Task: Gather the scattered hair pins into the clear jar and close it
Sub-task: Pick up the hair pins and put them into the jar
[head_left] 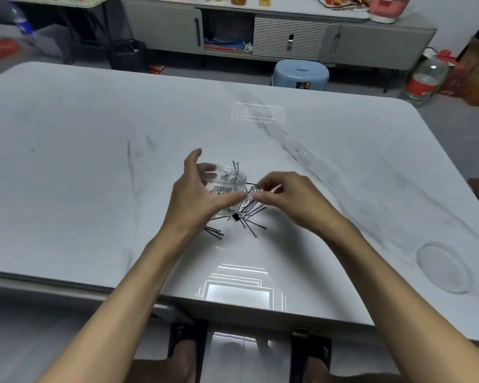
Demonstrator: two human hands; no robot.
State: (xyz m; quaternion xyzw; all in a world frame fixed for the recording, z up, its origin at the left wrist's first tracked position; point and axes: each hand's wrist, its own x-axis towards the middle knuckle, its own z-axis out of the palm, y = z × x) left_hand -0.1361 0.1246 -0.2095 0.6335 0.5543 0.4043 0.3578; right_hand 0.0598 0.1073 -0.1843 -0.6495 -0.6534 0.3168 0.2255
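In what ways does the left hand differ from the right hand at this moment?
The left hand grips the clear jar from its side, while the right hand pinches several black hair pins beside the jar. The left hand's thumb points up, apart from its fingers; the right hand's fingers are bunched together and curled down. Both are bare and work over the middle of the white table.

This looks like a room in a home. A big white table (94, 161) with grey marks fills the middle. Behind it stands a long grey cabinet (371, 42) with doors, and jars (238, 0) and snack bags (346, 0) sit on top. A small blue stool (302, 74), a big bottle (423, 81) and a black bin (126, 55) are on the floor.
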